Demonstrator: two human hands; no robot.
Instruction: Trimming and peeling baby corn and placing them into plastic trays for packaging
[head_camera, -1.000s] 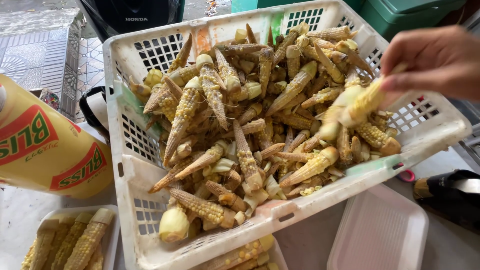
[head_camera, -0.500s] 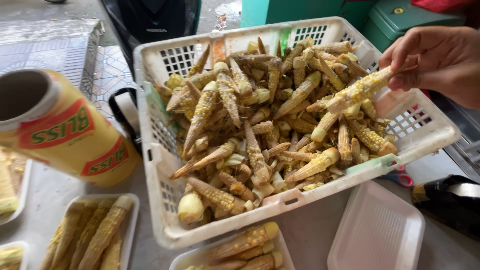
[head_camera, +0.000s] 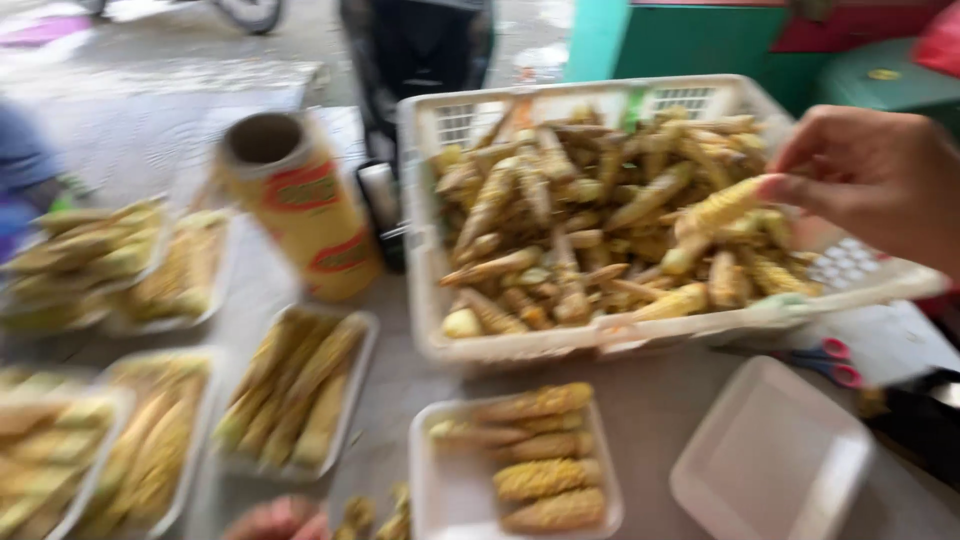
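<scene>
Firstly, at the far left we see shallow white foam trays (head_camera: 90, 250) on the grey table (head_camera: 400, 375), each filled with slim baby corn laid side by side; motion blur softens their outlines. Further trays (head_camera: 300, 390) sit nearer the middle, holding the same pale yellow, knobbly ears in rows. Behind them lies a cylindrical roll (head_camera: 300, 205) with a yellow and red printed wrapper and a hollow cardboard core, tilted toward the left. At the bottom edge, a pinkish shape (head_camera: 275, 520) may be our left hand; we cannot tell whether it is open or closed. Centre front, a rectangular foam tray (head_camera: 450, 490) carries five short, bumpy ears stacked crosswise. Behind it stands a white plastic basket (head_camera: 600, 340) with lattice walls, heaped with tapered, husk-streaked baby corn. To the right, our right hand (head_camera: 880, 180) pinches one baby corn ear (head_camera: 725, 205) between thumb and fingertips, just above the heap at the basket's right side; the ear is yellow, ridged and tapered. Below, an unfilled foam tray (head_camera: 770, 460) rests beside red-handled scissors (head_camera: 825, 360).
</scene>
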